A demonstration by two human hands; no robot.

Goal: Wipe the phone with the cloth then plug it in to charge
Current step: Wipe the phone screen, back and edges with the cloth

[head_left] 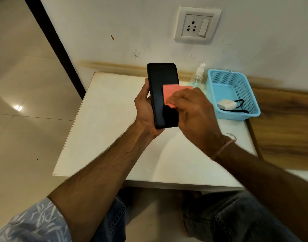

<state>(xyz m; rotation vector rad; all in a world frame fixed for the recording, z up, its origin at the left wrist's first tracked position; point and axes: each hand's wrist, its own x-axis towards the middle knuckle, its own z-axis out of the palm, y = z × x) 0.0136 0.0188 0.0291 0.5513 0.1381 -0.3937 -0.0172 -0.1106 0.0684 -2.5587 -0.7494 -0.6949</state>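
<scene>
A black phone (159,88) with a dark screen is held upright above the white table (100,130). My left hand (143,109) grips it from the left edge and underneath. My right hand (193,110) holds a folded pink cloth (170,95) and presses it against the middle of the screen. A white charger with a black cable (227,105) lies in the blue basket (254,109) to the right. On the wall above is a white socket with a switch (196,26), nothing plugged into it.
A small clear spray bottle (198,75) stands at the back of the table, between the phone and the basket. A wooden surface (285,123) adjoins the table on the right. Tiled floor lies to the left, my knees below the table's front edge.
</scene>
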